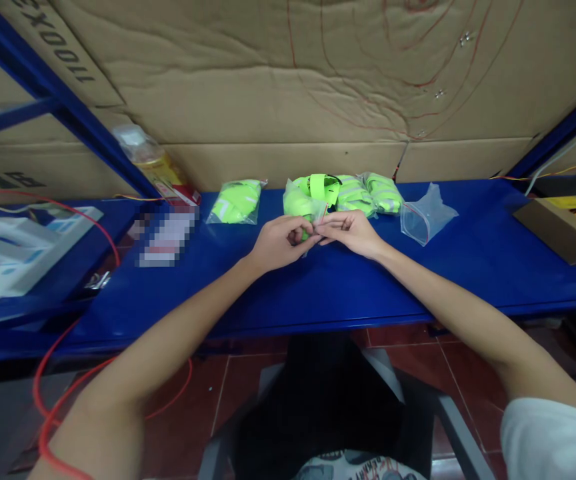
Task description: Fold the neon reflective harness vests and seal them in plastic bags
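My left hand (283,243) and my right hand (352,232) meet over the blue shelf, fingers pinched on the red-lined edge of a clear zip bag (298,199). Neon yellow-green material fills this bag; my fingers hide part of it. Just behind my right hand lies a loose neon strap (324,187) curled in a loop. Beside it are neon bundles with pale reflective stripes (354,195), one of them in a bag (384,193). Farther left sits another bagged neon bundle (238,201). An unfilled clear zip bag (425,215) lies right of my right hand.
The blue shelf (368,287) has a cardboard wall (268,80) behind it. A bottle (148,160) and a blurred-out label (168,237) are at left. An open cardboard box (558,230) stands at right. A red hose (43,373) loops by my left arm.
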Available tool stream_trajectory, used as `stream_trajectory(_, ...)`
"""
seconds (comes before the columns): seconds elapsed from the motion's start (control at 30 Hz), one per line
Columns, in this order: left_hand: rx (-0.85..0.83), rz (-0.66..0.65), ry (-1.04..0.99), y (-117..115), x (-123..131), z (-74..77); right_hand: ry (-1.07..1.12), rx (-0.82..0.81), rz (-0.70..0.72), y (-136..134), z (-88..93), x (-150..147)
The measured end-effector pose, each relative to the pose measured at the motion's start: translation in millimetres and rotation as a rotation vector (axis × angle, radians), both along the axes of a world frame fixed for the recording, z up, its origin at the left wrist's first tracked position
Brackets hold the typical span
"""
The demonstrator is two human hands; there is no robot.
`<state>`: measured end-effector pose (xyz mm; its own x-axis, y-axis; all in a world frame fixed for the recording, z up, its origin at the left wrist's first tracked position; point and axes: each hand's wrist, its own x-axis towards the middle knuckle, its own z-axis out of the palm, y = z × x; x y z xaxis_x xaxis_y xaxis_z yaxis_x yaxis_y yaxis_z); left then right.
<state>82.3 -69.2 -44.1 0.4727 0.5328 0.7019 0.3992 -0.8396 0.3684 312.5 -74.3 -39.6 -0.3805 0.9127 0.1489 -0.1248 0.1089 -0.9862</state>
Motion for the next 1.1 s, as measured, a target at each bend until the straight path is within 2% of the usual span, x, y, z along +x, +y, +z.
stream_trajectory(0.13,-0.016,-0.011,0.015,0.2,-1.2,3.0,0.030,-0.071,0.024,-0.3,0.7,1.3)
stream_trajectory(0.27,0.015,0.011,0.056,-0.9,-0.9,4.1,0.069,-0.076,-0.006,-2.3,-0.3,-1.7)
stream_trajectory(0.47,0.043,0.034,0.066,-2.3,0.7,3.4,0.040,-0.018,-0.015,-2.6,-0.6,-1.5)
stream_trajectory(0.63,0.001,-0.022,0.067,1.8,-3.7,3.8,-0.012,0.059,0.016,0.6,1.6,1.9)
stream_trajectory(0.83,-0.061,-0.094,0.127,2.7,-6.7,10.9,-0.101,0.161,-0.023,-1.7,-0.7,0.4)
stream_trajectory(0.93,0.011,-0.101,0.181,2.6,-5.9,12.3,-0.181,0.266,-0.023,-3.9,-3.3,-1.4)
stream_trajectory(1.1,0.120,-0.055,0.270,2.6,-4.6,10.4,-0.446,0.520,-0.065,-9.4,0.5,-5.0)
